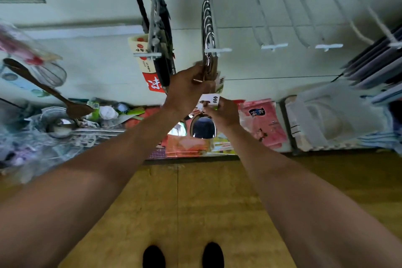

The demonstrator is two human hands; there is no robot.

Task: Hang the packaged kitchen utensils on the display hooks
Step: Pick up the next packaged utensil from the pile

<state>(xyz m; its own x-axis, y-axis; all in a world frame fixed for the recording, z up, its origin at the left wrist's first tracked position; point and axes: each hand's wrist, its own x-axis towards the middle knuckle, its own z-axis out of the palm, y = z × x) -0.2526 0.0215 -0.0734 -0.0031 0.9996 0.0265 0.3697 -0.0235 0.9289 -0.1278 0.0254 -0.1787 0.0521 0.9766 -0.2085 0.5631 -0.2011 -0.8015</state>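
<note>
A white display hook [217, 50] juts from the pale wall panel and carries several shiny steel utensils [207, 26] in a row. My left hand [188, 89] grips the handle end of the frontmost utensil just below the hook's tip. My right hand [221, 113] pinches a white card label [212, 101] on a steel ladle, whose round bowl [202, 127] hangs below both hands. To the left, another hook [148, 54] holds black-handled utensils with red and cream packaging [152, 80].
Two bare white hooks [274, 47] [328, 46] stick out to the right. Dark flat boards [378, 63] hang at far right. A low shelf holds pink packets [265, 122], plastic bags [335, 115], and a wooden spoon [45, 89] with loose utensils at left. My shoes [182, 254] stand on yellow floor.
</note>
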